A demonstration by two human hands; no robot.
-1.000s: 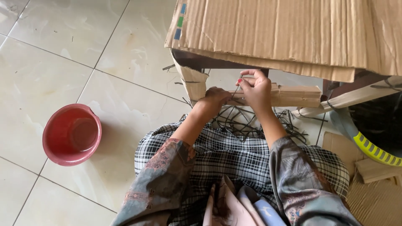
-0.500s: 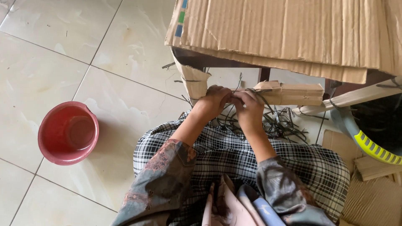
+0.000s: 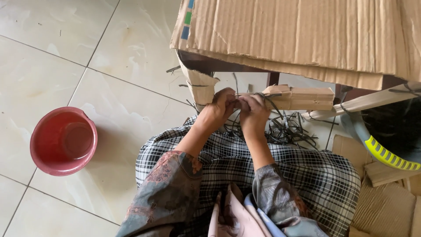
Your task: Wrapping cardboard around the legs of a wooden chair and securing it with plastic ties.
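My left hand [image 3: 220, 108] and my right hand [image 3: 253, 110] are pressed close together above my checked lap [image 3: 285, 166]. Both are closed on thin dark strips [image 3: 263, 97] that run across a small wooden block wrapped in cardboard [image 3: 302, 97]. A loose pile of the same dark strips [image 3: 287, 129] lies just beyond my right hand, on the lap's far edge. My fingertips are hidden against each other.
A red plastic basin [image 3: 63, 140] stands on the tiled floor at the left. A big sheet of corrugated cardboard [image 3: 307, 35] covers a low dark table ahead. Cardboard pieces [image 3: 386, 202] and a dark basket with a yellow-green rim [image 3: 390, 153] lie at the right.
My right hand has come down from the block's top edge to meet my left hand. Both hands now sit lower and closer together over the strips.
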